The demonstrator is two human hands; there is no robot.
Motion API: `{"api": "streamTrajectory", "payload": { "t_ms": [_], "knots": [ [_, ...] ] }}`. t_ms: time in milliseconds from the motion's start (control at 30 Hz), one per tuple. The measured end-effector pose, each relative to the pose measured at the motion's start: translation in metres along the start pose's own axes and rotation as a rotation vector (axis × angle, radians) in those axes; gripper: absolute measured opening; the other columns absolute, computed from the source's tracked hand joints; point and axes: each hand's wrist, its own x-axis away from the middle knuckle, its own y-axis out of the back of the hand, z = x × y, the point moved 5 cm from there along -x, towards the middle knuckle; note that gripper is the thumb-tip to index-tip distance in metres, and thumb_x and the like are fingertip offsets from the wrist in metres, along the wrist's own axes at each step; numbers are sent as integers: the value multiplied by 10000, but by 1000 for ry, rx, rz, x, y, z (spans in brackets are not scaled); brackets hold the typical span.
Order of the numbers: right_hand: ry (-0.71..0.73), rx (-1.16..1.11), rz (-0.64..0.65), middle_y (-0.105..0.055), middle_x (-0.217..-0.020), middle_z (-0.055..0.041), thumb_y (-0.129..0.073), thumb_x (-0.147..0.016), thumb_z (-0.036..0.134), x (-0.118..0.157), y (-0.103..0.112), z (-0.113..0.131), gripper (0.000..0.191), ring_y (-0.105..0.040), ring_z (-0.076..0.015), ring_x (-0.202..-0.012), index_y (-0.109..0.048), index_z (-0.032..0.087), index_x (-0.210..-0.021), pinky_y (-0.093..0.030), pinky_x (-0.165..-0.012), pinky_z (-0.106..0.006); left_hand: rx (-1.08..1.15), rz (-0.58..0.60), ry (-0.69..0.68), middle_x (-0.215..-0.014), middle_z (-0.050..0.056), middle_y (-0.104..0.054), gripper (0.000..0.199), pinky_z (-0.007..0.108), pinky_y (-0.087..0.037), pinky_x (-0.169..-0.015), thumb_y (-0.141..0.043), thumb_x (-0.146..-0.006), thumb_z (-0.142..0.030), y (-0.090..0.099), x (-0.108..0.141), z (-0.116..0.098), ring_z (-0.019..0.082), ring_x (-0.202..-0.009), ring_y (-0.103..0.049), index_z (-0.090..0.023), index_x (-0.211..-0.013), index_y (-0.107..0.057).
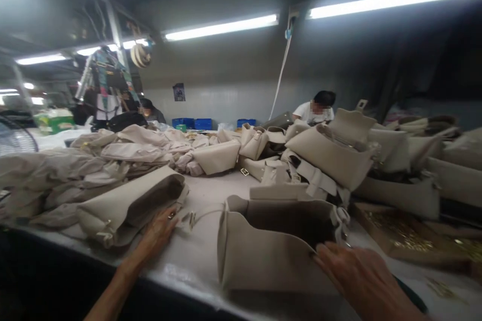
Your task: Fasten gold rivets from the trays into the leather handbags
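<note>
A beige handbag point(263, 256) stands upright near the table's front edge, its mouth gaping and dark inside. My right hand point(354, 266) pinches the rim of this bag at its right end. To the left, a second beige handbag point(124, 205) lies tilted with its opening facing right. My left hand point(160, 230) is beside that opening, fingers stretched out and slightly blurred; whether it presses on the bag I cannot tell. Between the two bags lies a thin strap with a metal buckle point(192, 219).
Soft beige pouches point(131, 148) heap up at the left. More beige bags point(327, 155) pile at the back and right. A cardboard box point(399, 235) of gold-coloured metal parts sits at right. Across the table are a person point(314, 110) and another person point(150, 112).
</note>
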Motion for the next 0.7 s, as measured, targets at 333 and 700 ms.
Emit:
{"api": "streamTrajectory", "payload": {
  "t_ms": [333,700],
  "knots": [
    [57,142,90,-596,-589,6,-584,-751,37,-1,12,8,184,-536,-166,-412,-514,186,-668,-91,-445,-297,212,-257,-17,-1145,90,-625,420,367,-530,-837,-459,-821,-528,34,52,-133,246,-1036,-596,-188,-1001,-626],
    [108,41,-113,-664,-745,-58,-417,-944,295,19,23,3,242,-564,-168,-440,-619,176,-886,-350,-418,-293,394,-206,54,-1197,97,-611,424,372,-492,-892,-420,-872,-465,18,77,-186,242,-1082,-579,-186,-1157,-563]
  ]
}}
